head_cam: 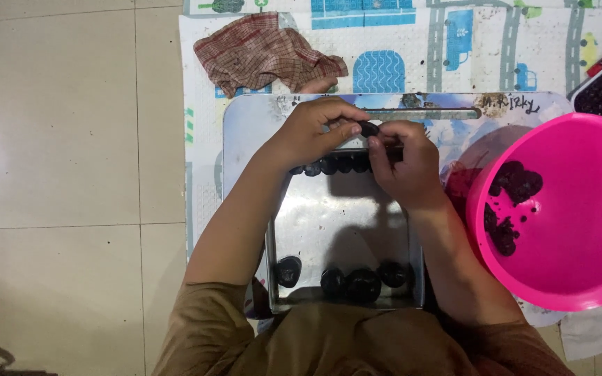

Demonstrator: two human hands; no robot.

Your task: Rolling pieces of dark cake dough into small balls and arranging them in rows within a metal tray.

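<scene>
Kneeling over a play mat (454, 49); pink bowl (566, 216) at right holds dark scraps; metal tray (343, 223) at centre has one row laid, four lumps near me; left hand (311, 132) and right hand (402, 163) pinch a dark lump (368, 128) closed-fingered at the tray's upper edge.

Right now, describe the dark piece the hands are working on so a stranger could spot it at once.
Find the square metal tray in the middle, left of the pink bowl. Along its far edge runs a row of dark lumps. The piece is the small dark one just above that row, pinched between the left hand and right hand; unlike its neighbours, it is lifted off the tray.
</scene>
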